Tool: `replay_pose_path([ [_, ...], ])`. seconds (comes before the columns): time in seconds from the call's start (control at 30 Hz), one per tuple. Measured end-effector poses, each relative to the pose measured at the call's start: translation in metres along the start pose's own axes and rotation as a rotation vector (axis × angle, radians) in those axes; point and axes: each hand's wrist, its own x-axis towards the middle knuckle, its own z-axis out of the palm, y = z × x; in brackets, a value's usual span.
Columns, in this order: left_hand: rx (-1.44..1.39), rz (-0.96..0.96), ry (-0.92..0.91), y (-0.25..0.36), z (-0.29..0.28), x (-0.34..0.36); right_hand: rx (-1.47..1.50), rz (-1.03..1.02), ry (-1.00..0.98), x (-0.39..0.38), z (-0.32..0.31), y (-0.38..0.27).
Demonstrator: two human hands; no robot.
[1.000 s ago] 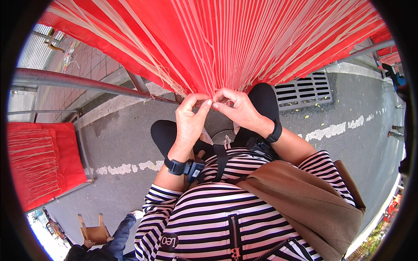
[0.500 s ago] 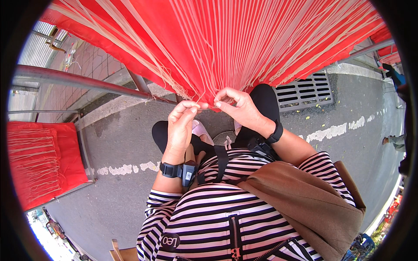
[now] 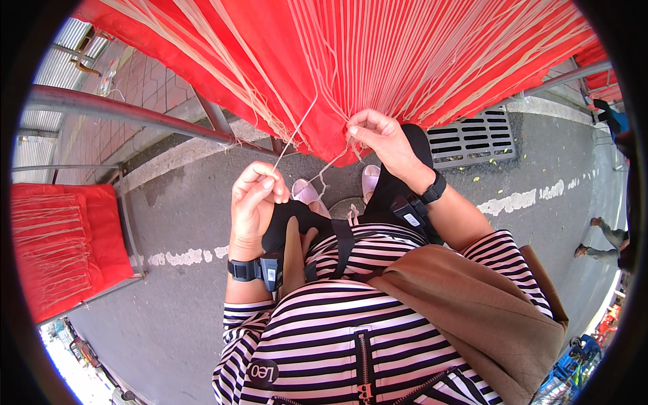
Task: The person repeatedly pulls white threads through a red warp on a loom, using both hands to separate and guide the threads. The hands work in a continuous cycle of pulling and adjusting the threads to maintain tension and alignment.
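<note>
A red cloth (image 3: 315, 133) spreads before me, covered with many pale strings running toward its near edge. My left hand (image 3: 253, 202) is closed in a pinch on one pale string (image 3: 295, 133), drawn straight from the cloth down to my fingers. Close to the cloth's near tip, my right hand (image 3: 383, 140) pinches pale strings between thumb and fingertips. A crinkled loose string (image 3: 321, 181) hangs below the tip, above my feet. How many strands the right fingers hold is hidden.
A metal rail (image 3: 135, 116) runs along the left. Another red cloth with strings (image 3: 108, 233) lies on a frame at far left. A drain grate (image 3: 472, 138) is set in the road at right. A walking person's legs (image 3: 611, 236) show at the right edge.
My left hand has moved down and left, away from my right hand, pulling a string taut. My right hand has shifted slightly up and right. The legs at right have come further into view.
</note>
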Motion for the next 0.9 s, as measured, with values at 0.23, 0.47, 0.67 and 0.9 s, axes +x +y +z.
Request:
replay_pose_path([
  [0.23, 0.117, 0.097, 0.047, 0.031, -0.014, -0.022, -0.012, -0.017, 0.038, 0.001, -0.008, -0.007],
  [0.47, 0.114, 0.187, -0.015, 0.067, -0.018, -0.052, -0.024, -0.08, 0.041, 0.003, -0.013, -0.002],
  [0.67, 0.236, 0.288, -0.065, 0.102, -0.004, -0.093, -0.136, -0.13, 0.078, 0.004, -0.012, 0.005],
  [0.9, 0.291, 0.506, -0.196, 0.155, 0.01, -0.15, -0.25, -0.102, 0.096, 0.001, -0.009, -0.002],
])
